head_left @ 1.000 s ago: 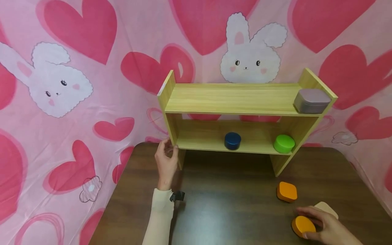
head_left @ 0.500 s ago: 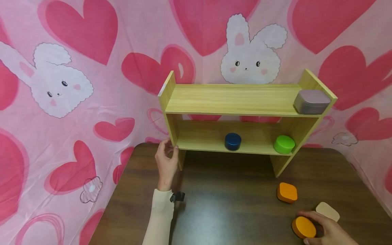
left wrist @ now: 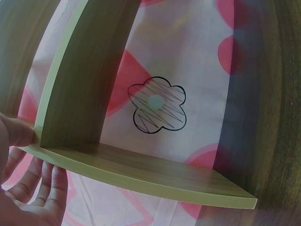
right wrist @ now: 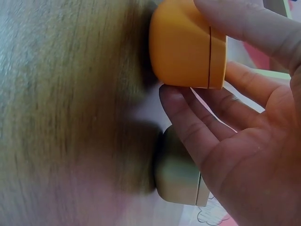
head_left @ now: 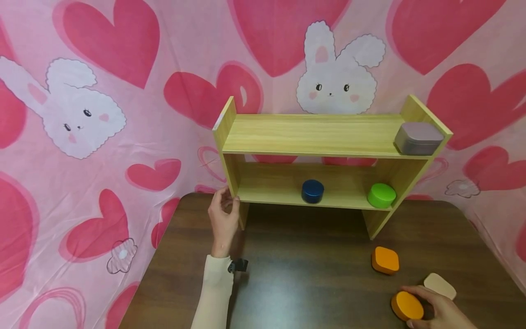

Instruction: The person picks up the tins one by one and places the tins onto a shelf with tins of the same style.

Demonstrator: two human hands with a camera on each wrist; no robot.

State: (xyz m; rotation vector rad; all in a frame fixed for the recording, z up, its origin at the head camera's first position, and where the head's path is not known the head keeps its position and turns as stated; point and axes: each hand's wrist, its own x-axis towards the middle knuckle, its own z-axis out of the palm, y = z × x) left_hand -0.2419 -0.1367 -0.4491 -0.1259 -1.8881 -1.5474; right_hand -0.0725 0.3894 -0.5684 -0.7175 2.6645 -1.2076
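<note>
My left hand (head_left: pixel 223 214) grips the left side panel of a light wooden shelf (head_left: pixel 312 135). In the left wrist view the thumb and fingers (left wrist: pixel 54 188) lie either side of the panel's edge. At the lower right my right hand (head_left: pixel 441 310) has thumb and fingers round a round orange tin (head_left: pixel 407 306) on the table. The right wrist view shows this lidded tin (right wrist: pixel 183 44) between the thumb above and fingertips below. A beige rounded tin (head_left: pixel 439 285) lies just beyond the right hand, partly covered by it. A square orange tin (head_left: pixel 385 260) sits farther back.
On the lower shelf board stand a dark blue round tin (head_left: pixel 312 191) and a bright green round tin (head_left: pixel 381 195). A greyish-mauve box (head_left: pixel 419 138) rests at the top board's right end. Behind the brown table (head_left: pixel 296 274) hangs a pink cloth (head_left: pixel 185 41) with hearts and rabbits.
My right thumb has drawn back from the front of the round orange tin, and the hand has shifted slightly, uncovering more of the beige tin. The left hand stays on the shelf.
</note>
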